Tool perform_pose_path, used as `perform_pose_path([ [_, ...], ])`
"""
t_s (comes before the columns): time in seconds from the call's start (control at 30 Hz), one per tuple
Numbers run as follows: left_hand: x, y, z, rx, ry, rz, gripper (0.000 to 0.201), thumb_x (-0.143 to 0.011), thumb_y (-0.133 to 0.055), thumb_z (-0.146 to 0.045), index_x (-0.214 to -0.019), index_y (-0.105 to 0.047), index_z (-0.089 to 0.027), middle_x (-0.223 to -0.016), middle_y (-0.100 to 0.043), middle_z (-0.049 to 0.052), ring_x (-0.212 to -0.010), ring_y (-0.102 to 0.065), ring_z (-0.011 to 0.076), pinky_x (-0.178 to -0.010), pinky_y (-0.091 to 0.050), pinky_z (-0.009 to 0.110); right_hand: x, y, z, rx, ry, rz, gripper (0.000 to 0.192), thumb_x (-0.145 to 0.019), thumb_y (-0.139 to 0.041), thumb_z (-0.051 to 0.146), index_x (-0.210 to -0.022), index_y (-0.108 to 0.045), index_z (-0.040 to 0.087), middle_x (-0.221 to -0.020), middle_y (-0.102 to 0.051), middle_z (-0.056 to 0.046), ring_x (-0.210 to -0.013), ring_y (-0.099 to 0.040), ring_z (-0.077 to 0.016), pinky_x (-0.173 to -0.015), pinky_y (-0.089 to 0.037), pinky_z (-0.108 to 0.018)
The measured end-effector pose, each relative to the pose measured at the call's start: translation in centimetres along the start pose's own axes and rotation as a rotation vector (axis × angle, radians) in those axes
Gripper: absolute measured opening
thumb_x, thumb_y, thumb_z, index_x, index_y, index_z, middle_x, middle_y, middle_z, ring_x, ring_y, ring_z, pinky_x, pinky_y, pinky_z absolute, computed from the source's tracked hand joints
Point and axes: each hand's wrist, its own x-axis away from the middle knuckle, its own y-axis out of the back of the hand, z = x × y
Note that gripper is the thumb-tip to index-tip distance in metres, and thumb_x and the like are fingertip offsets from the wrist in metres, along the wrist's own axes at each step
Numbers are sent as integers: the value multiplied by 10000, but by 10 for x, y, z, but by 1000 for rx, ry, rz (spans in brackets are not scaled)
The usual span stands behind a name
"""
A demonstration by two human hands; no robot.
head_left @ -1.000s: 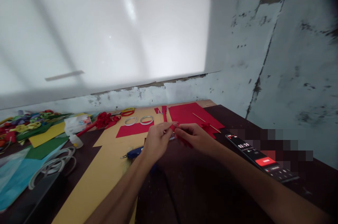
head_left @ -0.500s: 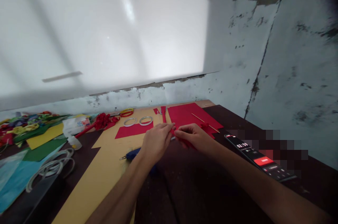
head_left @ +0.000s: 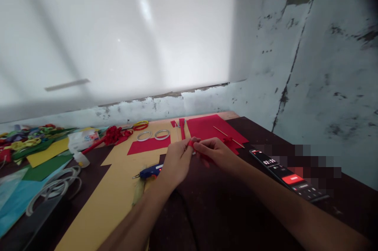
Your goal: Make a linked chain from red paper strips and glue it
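Observation:
My left hand [head_left: 179, 157] and my right hand [head_left: 213, 150] meet over the dark table. Between their fingertips is a small red strip [head_left: 191, 144], perhaps felt or ribbon. It lies over a finger of my left hand, and the right thumb and index finger pinch at it. Part of the strip is hidden by the fingers. Beside my left wrist lies a blue glue gun [head_left: 150, 171] with a metal tip. Beyond my hands are a red sheet [head_left: 206, 127] and a long red strip [head_left: 182, 128]. A thin stick [head_left: 220, 130] with a red piece [head_left: 228, 140] rests on that sheet.
Two rolls of tape [head_left: 162, 134] sit on a smaller red sheet [head_left: 141, 147]. A red flower [head_left: 113, 134], a white bottle [head_left: 82, 159], a coiled cable [head_left: 56, 186] and coloured sheets [head_left: 49, 153] lie left. A phone [head_left: 288, 174] is right.
My left hand has turned slightly, and more of the red strip shows over its finger. More of the glue gun shows beside my wrist. The view has shifted a little.

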Motion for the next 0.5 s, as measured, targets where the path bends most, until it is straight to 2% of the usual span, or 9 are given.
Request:
perform_pose_path([
  [0.07,0,6,2,-184,-47,-24,329,-975,-397,-308,-1103,-681,-202,-970,-728,61,-876,-651,205,-778,-461,292,0,0,-1,23,-13,-20,467,-879,-575,568,-672,-608,151,-475,-517,37,-439,-432,-82,-474,-288,-237],
  [0.13,1,12,4,-373,-76,-31,370,-964,-427,-291,-1286,-593,-218,-1138,-697,94,-1003,-638,233,-830,-464,316,-1,0,-2,37,-32,-36,465,-863,-590,577,-676,-613,151,-477,-517,36,-436,-433,-85,-467,-285,-240],
  [0.23,0,16,6,-586,-114,61,449,-973,-408,-283,-1410,-479,-211,-1155,-687,115,-1041,-626,254,-815,-474,328,-2,2,-4,57,-76,-34,476,-853,-590,591,-666,-608,154,-467,-505,40,-426,-407,-82,-458,-271,-244],
  [0.3,0,17,6,-643,-126,122,433,-984,-383,-287,-1392,-499,-200,-1116,-697,120,-1038,-627,259,-800,-476,324,-2,3,-5,71,-96,-24,484,-851,-589,598,-656,-599,155,-465,-502,41,-430,-397,-81,-463,-272,-245],
  [0.4,1,15,3,-521,-123,102,367,-990,-370,-283,-1270,-591,-193,-1090,-703,114,-1025,-631,247,-815,-466,314,-1,3,-3,63,-71,-15,481,-866,-574,594,-673,-600,155,-465,-500,44,-438,-389,-77,-475,-269,-242],
  [0.5,2,10,-2,-218,-98,69,333,-1001,-344,-284,-1068,-658,-195,-982,-718,67,-891,-647,198,-760,-455,276,0,2,-1,37,-22,-11,457,-891,-556,573,-715,-615,155,-447,-485,56,-424,-370,-73,-473,-249,-239],
])
